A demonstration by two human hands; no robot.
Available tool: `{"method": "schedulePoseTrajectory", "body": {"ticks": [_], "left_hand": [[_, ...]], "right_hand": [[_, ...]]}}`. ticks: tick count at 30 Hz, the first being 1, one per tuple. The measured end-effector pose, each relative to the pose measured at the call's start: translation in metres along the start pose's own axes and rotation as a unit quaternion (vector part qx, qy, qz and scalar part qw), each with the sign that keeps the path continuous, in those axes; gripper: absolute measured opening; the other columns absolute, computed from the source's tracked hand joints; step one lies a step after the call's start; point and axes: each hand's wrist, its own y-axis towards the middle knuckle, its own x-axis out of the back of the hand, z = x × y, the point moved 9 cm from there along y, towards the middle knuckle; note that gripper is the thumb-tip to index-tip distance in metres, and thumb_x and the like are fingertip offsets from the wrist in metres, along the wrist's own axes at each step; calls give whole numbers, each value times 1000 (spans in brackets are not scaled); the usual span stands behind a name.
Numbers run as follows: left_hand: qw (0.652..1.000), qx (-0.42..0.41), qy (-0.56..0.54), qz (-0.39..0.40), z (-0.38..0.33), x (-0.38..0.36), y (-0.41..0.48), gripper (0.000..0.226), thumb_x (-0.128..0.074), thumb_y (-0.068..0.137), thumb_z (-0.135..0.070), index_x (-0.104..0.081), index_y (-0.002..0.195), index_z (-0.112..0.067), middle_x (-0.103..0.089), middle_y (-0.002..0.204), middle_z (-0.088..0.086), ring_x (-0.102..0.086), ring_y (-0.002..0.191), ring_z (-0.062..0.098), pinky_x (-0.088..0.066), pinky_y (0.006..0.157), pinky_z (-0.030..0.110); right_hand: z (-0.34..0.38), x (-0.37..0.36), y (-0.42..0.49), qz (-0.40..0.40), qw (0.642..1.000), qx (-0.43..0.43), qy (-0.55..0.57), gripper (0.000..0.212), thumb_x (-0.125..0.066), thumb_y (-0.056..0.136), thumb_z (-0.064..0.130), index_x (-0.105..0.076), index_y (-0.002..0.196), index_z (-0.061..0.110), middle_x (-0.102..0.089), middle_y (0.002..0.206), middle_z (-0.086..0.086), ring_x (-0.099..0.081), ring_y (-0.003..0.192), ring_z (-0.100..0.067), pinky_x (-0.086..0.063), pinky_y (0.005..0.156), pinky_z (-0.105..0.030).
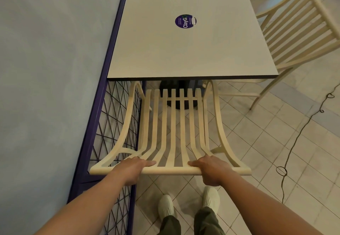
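The grey table (pixel 165 51) lies well beyond the fingertips, and its near edge overhangs the seat of the cream slatted chair (pixel 172 124). The chair's top rail runs under both palms. The left hand (pixel 132 168) and right hand (pixel 211 170) each clamp their fingers round it, thumbs pointing inward. The step in hand looks like sliding the chair at the table. The next move calls for even force from both hands.

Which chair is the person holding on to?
The cream slatted chair at the grey square table's near edge: the left hand and right hand both grip its top rail. The matching chair at the table's right stands untouched.
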Motion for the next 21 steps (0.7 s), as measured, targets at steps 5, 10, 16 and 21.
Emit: {"method": "schedulePoseTrajectory", "body": {"ticks": [5, 10, 16, 21], "left_hand": [[1000, -1, 2, 2, -2, 1, -2, 88, -56, 88, -4, -22, 143, -63, -50, 112, -7, -52, 91, 15, -46, 76, 32], [1000, 0, 0, 4, -4, 2, -3, 91, -58, 85, -2, -24, 143, -62, -51, 116, -6, -54, 93, 15, -48, 77, 32], [1000, 1, 5, -10, -7, 5, -6, 87, -60, 84, -6, -27, 143, -61, -53, 118, -8, -53, 96, 14, -46, 76, 30], [1000, -8, -4, 22, -9, 4, -8, 81, -69, 79, -42, -26, 147, -54, -49, 135, -9, -51, 115, 14, -46, 92, 36]], "right_hand": [[-1, -1, -1, 5, 1000, -1, -3, 69, -66, 83, 19, -39, 140, 46, -59, 111, 10, -55, 88, -11, -52, 77, -33], [1, 0, -3, 8, 1000, 2, -7, 68, -64, 85, 17, -40, 141, 45, -59, 113, 8, -56, 91, -13, -51, 80, -33], [1, 2, -1, 12, 1000, 8, -12, 69, -66, 83, 15, -42, 140, 44, -59, 115, 7, -55, 91, -12, -48, 80, -31], [3, -1, 1, 37, 999, 10, 18, 62, -69, 81, 32, -46, 138, 38, -59, 118, 6, -55, 97, -14, -47, 85, -34]]}}
